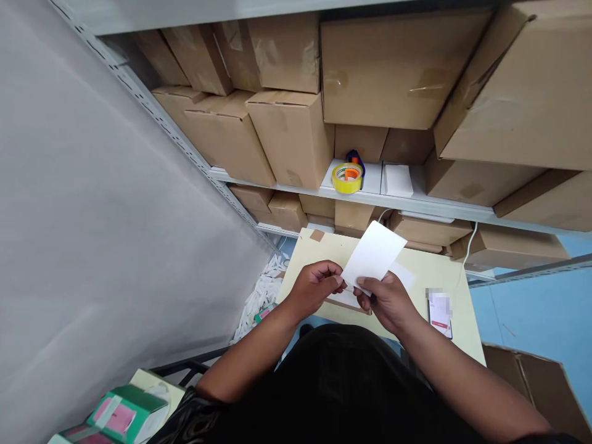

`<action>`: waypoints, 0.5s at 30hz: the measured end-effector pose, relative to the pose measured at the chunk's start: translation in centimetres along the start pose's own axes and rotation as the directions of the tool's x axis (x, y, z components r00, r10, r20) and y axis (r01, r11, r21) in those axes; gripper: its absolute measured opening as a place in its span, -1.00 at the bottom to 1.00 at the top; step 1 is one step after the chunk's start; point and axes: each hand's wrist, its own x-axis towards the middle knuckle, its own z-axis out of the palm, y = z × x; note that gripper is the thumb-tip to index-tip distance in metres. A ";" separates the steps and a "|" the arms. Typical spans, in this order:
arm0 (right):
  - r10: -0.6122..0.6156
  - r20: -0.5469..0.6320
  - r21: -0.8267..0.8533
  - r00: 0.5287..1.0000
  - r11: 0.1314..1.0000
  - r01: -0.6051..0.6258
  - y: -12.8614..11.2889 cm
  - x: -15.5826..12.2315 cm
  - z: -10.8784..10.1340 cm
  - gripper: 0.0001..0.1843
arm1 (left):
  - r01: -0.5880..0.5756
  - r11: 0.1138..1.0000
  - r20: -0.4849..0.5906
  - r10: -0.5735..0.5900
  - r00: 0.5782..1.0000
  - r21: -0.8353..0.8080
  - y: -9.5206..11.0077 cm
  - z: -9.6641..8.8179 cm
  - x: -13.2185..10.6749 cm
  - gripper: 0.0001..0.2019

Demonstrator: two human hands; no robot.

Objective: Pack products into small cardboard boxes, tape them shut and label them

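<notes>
In the head view, we held a white, rectangular paper sheet tilted above a pale yellow, flat-topped table. Our right hand had it by the near edge, thumb pressed on top and the other fingers curled in underneath. Our left hand was closed to a small pinch, thumb against forefinger, at the sheet's near left corner; we could not tell whether that pinch took one layer or more.

Below our fingertips lay a low, brown cardboard box with a whitish top. Another thin white paper piece lay just beyond the right knuckles, and a phone with a lit screen lay to the right of those fingers.

As we judged it, working that corner well called for a firm but light right thumb, so the sheet would not crease, and small, slow movements from the left fingertips. The free far end stood unsupported, so a hasty tug could have bent it.
</notes>
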 end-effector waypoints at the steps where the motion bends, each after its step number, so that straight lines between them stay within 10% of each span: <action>1: 0.005 0.000 -0.003 1.000 1.000 -0.005 0.3 -0.1 0.7 -0.76 | -0.006 1.000 0.012 0.006 1.000 -0.012 0.1 -0.6 -0.3 -0.81; 15: -0.067 -0.088 -0.072 0.994 0.996 0.061 3.8 -0.1 9.0 -0.82 | -0.063 0.998 0.178 0.066 0.982 -0.024 1.6 -9.0 -2.2 -0.87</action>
